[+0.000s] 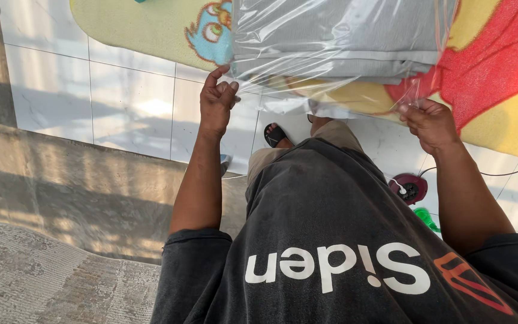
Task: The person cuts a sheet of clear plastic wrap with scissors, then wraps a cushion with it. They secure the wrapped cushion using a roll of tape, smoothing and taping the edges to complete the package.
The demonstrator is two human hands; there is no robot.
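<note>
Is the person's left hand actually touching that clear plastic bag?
Touching. The head view shows the left hand pinching the lower edge of the clear plastic bag, fingertips pressed on the film.

The person wears a dark charcoal short-sleeved T-shirt (331, 216) with white lettering and an orange mark, khaki trousers (331, 135), and a black sandal (275, 134).

Clear plastic bag (337, 42) holds grey folded cloth (331, 30); cartoon-printed yellow-red mat (499, 72).

A single head-worn camera looks steeply down the person's own chest, close over raised arms, toward the tiled floor (127, 108).
</note>
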